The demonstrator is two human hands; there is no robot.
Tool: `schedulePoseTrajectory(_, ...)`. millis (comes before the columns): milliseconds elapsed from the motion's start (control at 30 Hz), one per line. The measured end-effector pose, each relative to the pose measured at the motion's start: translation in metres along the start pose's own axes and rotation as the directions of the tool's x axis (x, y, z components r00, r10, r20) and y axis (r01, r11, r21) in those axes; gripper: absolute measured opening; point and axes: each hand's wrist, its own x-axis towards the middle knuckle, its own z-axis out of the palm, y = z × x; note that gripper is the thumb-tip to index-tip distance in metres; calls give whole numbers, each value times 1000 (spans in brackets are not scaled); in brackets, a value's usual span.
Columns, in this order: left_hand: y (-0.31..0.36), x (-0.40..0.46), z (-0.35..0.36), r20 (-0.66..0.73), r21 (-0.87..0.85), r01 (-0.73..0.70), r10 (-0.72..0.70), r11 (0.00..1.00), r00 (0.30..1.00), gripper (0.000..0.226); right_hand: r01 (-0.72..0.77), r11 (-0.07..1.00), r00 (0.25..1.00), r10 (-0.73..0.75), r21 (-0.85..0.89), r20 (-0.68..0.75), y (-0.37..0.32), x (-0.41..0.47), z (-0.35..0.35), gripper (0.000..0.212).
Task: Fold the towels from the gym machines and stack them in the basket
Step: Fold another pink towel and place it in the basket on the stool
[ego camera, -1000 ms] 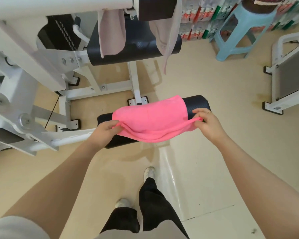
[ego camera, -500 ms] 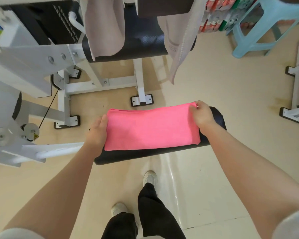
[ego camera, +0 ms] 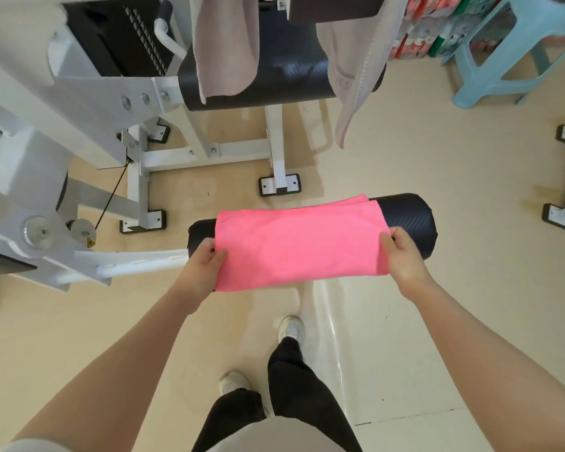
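A folded pink towel [ego camera: 299, 243] lies draped over a black padded roller [ego camera: 408, 223] of a white gym machine [ego camera: 88, 102], covering most of the roller's length. The person's left hand [ego camera: 203, 267] grips the towel's left short edge, thumb on top and fingers [ego camera: 209, 252] curled under the cloth. The right hand [ego camera: 402, 254] pinches the right short edge the same way, its thumb lying on the pink surface. The towel spans flat between the two hands. Farther off, two pale towels [ego camera: 225, 44] hang over another black pad [ego camera: 284, 79] of the machine. A light blue stool [ego camera: 503, 73] stands on the beige floor [ego camera: 437, 164] at upper right
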Motion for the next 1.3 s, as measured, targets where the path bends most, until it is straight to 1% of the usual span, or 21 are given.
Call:
schedulePoseTrajectory(67,-8,-5,-1,-4,31,-10,11,999,1000,18,-7,994,1000,10,-113,23,10,-6,1,16)
schedulePoseTrajectory(200,-11,-15,-1,20,-16,22,-22,1000,1000,8,-81,986,995,89,-144,50,16,-13,3,11)
schedulePoseTrajectory(267,-5,-13,-1,4,-19,18,-18,1000,1000,30,-33,961,999,41,-275,24,6,-12,5,16)
schedulePoseTrajectory(300,0,-10,-1,-28,-9,11,-11,1000,1000,32,-6,941,1000,4,-337,-7,1,-11,7,20)
schedulePoseTrajectory(367,9,-3,1,-100,34,-4,8,999,995,20,30,915,993,-71,-403,-89,-11,-9,12,25)
schedulePoseTrajectory(467,22,8,4,-130,167,-89,111,982,985,9,117,935,971,-178,-335,-158,-20,-3,18,15)
schedulePoseTrajectory(533,28,13,6,-127,196,-141,167,970,978,11,164,975,969,-188,-154,-162,-23,0,18,22)
schedulePoseTrajectory(600,31,17,7,-158,223,-166,204,961,966,14,163,986,974,-156,27,-166,-22,4,15,15)
schedulePoseTrajectory(633,32,20,8,-170,242,-177,221,954,960,14,149,987,976,-137,63,-169,-22,6,14,11)
schedulePoseTrajectory(700,32,25,10,-175,285,-194,250,939,952,15,133,991,977,-129,11,-168,-21,14,14,14)
schedulePoseTrajectory(800,33,34,16,-213,356,-161,248,920,945,20,124,976,967,-159,-177,-198,-27,25,18,26)
schedulePoseTrajectory(867,36,40,19,-284,430,-94,233,898,930,25,80,951,963,-150,-299,-222,-32,29,22,26)
schedulePoseTrajectory(933,41,39,21,-379,503,-57,280,862,882,28,52,947,948,-147,-316,-284,-37,28,25,23)
schedulePoseTrajectory(967,43,38,21,-392,577,-98,380,811,838,30,99,942,922,-209,-322,-327,-39,25,26,24)
schedulePoseTrajectory(1000,44,37,24,-343,680,-164,508,715,790,35,195,905,879,-332,-378,-343,-41,19,29,29)
schedulePoseTrajectory(1033,44,37,28,-250,764,-234,610,602,752,41,305,830,829,-473,-466,-300,-43,13,35,34)
schedulePoseTrajectory(1100,39,35,44,23,823,-406,690,398,723,49,506,656,774,-632,-560,-41,-45,-1,55,43)
schedulePoseTrajectory(1167,27,35,61,290,809,-540,641,232,710,53,623,552,764,-581,-554,281,-44,-15,80,53)
schedulePoseTrajectory(1200,19,35,65,377,805,-568,591,173,714,57,662,496,742,-542,-562,395,-39,-18,91,58)
schedulePoseTrajectory(1233,11,38,65,421,815,-565,542,125,727,61,685,436,722,-513,-584,465,-34,-20,100,63)
schedulePoseTrajectory(1300,0,42,56,419,860,-508,497,52,760,70,671,339,727,-475,-660,495,-21,-18,104,70)
